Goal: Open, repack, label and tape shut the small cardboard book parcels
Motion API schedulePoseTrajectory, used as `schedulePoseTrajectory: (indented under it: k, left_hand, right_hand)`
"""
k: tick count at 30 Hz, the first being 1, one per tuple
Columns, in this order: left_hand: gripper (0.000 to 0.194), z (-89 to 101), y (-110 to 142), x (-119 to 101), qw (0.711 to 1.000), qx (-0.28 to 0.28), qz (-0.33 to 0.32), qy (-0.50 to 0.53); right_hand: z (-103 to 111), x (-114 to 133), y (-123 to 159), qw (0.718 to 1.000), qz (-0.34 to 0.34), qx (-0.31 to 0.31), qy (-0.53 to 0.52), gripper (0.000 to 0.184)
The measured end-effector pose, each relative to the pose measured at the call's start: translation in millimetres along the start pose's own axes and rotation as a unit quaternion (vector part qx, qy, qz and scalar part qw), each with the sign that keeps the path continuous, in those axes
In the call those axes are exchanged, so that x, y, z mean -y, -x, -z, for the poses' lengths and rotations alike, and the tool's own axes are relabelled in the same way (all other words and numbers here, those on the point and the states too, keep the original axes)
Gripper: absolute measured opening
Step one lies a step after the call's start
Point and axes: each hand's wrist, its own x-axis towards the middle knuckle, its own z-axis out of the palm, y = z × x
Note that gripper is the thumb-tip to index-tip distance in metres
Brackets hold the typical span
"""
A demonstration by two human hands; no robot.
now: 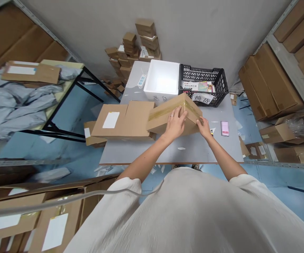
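A taped cardboard box [159,121] sits tilted above the grey table, one corner pointing up toward the far side. My left hand [176,123] is bent over its taped edge, fingers and thumb closed against the clear brown tape [166,109] near the corner. At the box's right end, my right hand [204,127] grips the lower edge, its fingers partly hidden. Just left lies another cardboard box [137,121] with a white label [111,120], close to or touching the held one; which, I cannot tell.
On the table [141,151], a white foam bin [150,86] and a black crate [221,86] with books stand at the back. A phone [225,128] lies on the right. Stacked boxes [145,28], a side table with grey bags [14,98] and shelving [278,38] surround it.
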Motion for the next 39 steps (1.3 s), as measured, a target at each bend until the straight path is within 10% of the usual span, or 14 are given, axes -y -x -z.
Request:
schedulePoseTrajectory:
  k: [12,22,29,39]
  left_hand:
    - [0.060,-4.2,1.5,-6.6,1.000,0.025,-0.011,0.013]
    - [0.050,-6.1,-13.0,-23.9,0.998,-0.021,-0.042,0.046]
    - [0.046,-17.2,-27.7,-31.5,0.994,-0.059,-0.039,0.083]
    - [0.041,-20.1,-11.3,-2.8,0.991,-0.039,-0.009,0.125]
  right_hand:
    - [5.7,-36.1,-1.3,0.955,-0.269,0.037,-0.116,0.078]
    - [54.5,-30.0,16.0,0.963,-0.177,-0.059,-0.193,0.104]
    - [109.5,-19.0,9.2,0.986,-0.093,-0.120,-0.067,0.116]
    - [116.8,-6.3,22.0,0.993,-0.061,-0.099,0.029,0.106]
